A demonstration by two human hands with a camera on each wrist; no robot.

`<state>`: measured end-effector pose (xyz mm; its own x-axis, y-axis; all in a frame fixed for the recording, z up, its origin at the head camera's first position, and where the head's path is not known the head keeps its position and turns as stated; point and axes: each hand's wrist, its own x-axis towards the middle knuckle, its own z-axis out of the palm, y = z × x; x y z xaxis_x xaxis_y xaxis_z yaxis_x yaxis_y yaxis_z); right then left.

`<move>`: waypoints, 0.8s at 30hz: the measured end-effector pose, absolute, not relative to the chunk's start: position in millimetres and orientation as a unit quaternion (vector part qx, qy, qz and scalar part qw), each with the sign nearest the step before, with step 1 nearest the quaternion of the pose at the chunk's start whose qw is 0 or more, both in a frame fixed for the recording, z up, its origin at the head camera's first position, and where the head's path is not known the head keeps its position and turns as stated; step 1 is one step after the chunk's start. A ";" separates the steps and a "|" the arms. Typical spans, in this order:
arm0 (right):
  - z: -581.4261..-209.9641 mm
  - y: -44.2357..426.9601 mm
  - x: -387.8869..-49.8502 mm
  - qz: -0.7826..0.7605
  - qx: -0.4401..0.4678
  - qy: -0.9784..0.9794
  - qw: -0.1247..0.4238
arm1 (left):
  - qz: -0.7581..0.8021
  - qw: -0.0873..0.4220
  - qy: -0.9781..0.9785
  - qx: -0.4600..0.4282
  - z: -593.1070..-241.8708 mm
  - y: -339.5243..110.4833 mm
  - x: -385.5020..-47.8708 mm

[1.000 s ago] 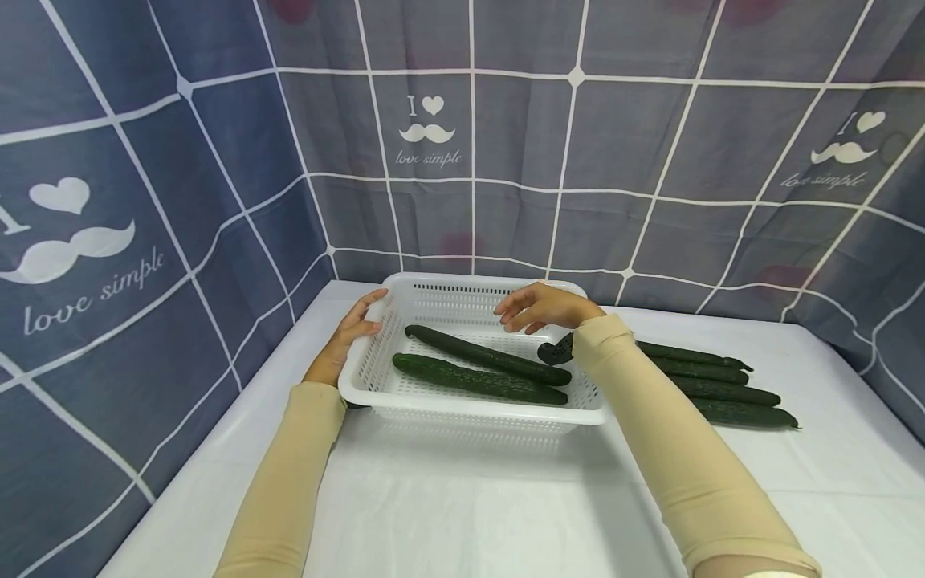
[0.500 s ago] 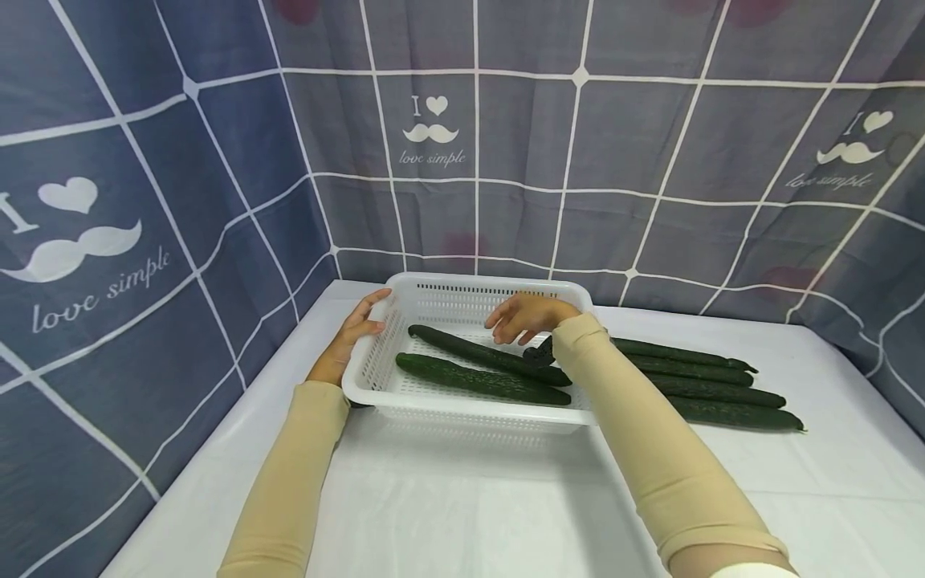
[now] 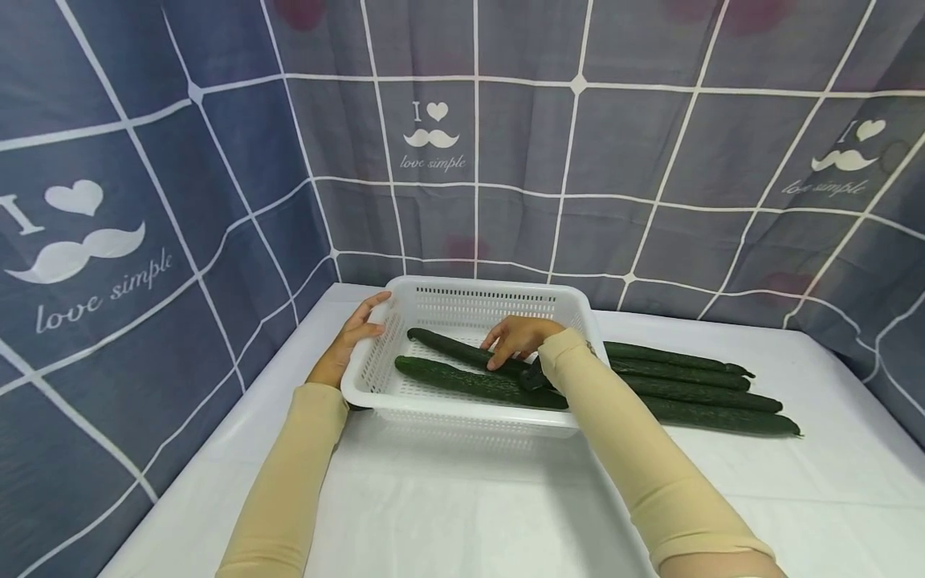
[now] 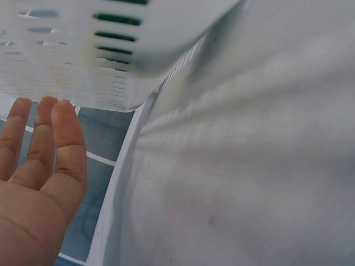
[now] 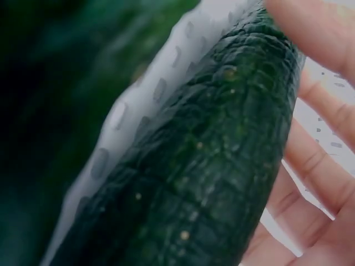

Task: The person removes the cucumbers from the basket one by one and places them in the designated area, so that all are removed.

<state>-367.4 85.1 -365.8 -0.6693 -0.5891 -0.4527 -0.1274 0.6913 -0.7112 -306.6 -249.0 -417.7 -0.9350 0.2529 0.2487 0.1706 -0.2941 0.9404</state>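
Note:
A white perforated plastic basket (image 3: 462,408) stands on the table with two cucumbers inside. My left hand (image 3: 345,345) grips its left rim, thumb over the top; in the left wrist view, fingers (image 4: 67,130) reach up to the basket's outer side. My right hand (image 3: 519,335) is down in the basket, holding the rear cucumber (image 3: 446,344) near its middle. The right wrist view has the thumb on that cucumber (image 5: 205,160), with the fingers along its far side. The front cucumber (image 3: 462,381) lies beside it, partly hidden by the right wrist.
Several more cucumbers (image 3: 711,393) lie side by side on the white tablecloth (image 3: 448,498), right of the basket and partly behind my right forearm. A grey checked curtain (image 3: 520,144) hangs behind and at both sides.
My right hand has moved down and slightly left, from above the basket onto the rear cucumber, and now holds it. The left hand has stayed on the rim.

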 end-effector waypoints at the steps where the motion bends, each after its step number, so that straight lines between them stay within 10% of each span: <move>1: -366.4 84.7 -367.7 -0.330 -0.208 0.853 0.348 | 0.783 0.025 0.595 0.178 -417.9 -249.1 -306.7; 24: -360.7 86.3 -364.1 -0.308 -0.250 0.887 0.234 | 0.776 0.023 0.603 0.180 -419.5 -250.4 -309.0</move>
